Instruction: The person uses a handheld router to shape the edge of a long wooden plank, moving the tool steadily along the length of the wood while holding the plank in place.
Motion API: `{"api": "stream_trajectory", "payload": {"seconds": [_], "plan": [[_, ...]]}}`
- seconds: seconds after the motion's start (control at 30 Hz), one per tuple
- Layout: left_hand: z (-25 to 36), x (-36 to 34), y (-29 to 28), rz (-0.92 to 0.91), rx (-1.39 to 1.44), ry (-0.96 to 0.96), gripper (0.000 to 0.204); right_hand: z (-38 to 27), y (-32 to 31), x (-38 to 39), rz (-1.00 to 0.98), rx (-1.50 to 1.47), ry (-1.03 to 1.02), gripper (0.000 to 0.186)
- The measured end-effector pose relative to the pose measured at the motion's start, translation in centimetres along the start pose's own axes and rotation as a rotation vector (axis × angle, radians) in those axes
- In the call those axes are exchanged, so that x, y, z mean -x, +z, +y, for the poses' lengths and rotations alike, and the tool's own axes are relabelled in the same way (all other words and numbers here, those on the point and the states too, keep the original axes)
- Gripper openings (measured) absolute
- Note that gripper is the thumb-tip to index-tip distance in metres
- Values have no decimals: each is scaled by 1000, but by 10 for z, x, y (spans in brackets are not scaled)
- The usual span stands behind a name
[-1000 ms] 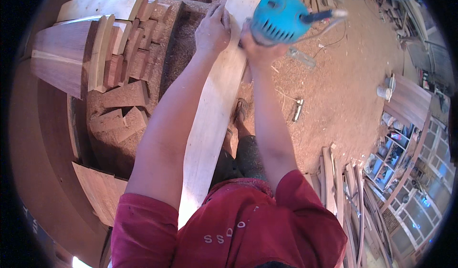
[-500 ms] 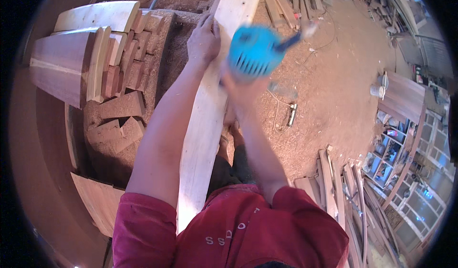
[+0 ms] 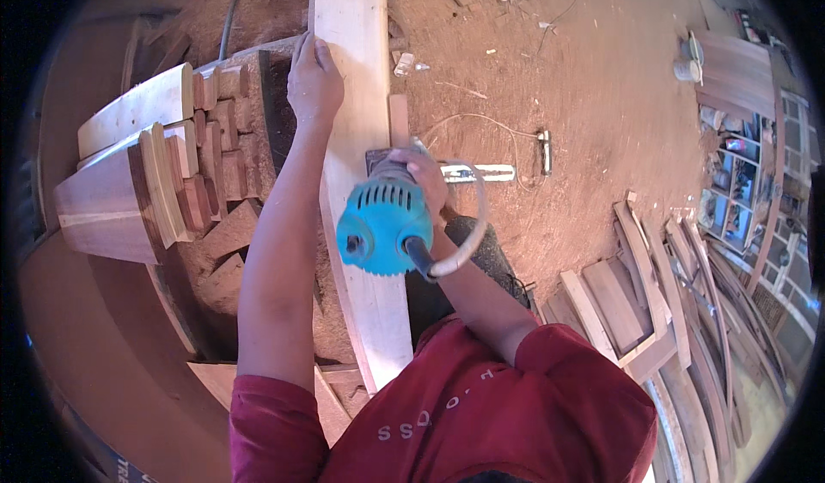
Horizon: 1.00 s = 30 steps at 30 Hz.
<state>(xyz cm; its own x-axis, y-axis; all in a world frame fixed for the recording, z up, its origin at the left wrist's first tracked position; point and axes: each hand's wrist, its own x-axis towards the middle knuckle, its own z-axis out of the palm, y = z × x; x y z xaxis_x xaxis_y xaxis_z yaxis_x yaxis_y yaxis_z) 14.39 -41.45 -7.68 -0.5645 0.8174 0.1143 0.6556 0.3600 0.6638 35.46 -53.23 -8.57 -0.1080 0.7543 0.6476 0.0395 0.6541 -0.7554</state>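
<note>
A long pale wooden plank (image 3: 354,79) runs from the top of the view down to my waist. My left hand (image 3: 314,88) grips its left edge toward the far end, thumb on top, the other fingers partly hidden. In my right hand (image 3: 425,178) is a blue corded router (image 3: 385,225), its vented motor end tilted toward me. The router's base lies at the plank's right side. My palm and part of my grip are hidden by the tool. A pale cord (image 3: 473,238) loops from its rear end.
Stacked cut boards (image 3: 137,182) stand at the left. Long wood strips (image 3: 679,328) pile up at the lower right. A white-and-dark bar (image 3: 481,174) lies beyond my right hand, near a small power strip (image 3: 545,152) and its cable on the dusty floor.
The router has come from raised beside the plank down to its right side, closer to me. My view has shifted, and the plank now appears further left. My left hand stays on its edge.
</note>
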Motion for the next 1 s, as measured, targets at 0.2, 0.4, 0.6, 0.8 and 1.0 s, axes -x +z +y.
{"api": "stream_trajectory", "payload": {"seconds": [0.2,0.4,0.6,0.8,1.0], "plan": [[6,-1,0,9,-18,-29,47,29,24,-41,97,28,53,50],[3,-1,-9,-22,64,-70,45,60,43,-113,55,235,112,76],[6,-6,-6,-81,-10,-43,45,125,77,-203,152,212,48,89],[18,-8,-9,-41,57,44,45,179,101,-290,150,267,-38,91],[28,-11,-14,-86,58,-37,46,224,123,-359,105,300,3,89]]}}
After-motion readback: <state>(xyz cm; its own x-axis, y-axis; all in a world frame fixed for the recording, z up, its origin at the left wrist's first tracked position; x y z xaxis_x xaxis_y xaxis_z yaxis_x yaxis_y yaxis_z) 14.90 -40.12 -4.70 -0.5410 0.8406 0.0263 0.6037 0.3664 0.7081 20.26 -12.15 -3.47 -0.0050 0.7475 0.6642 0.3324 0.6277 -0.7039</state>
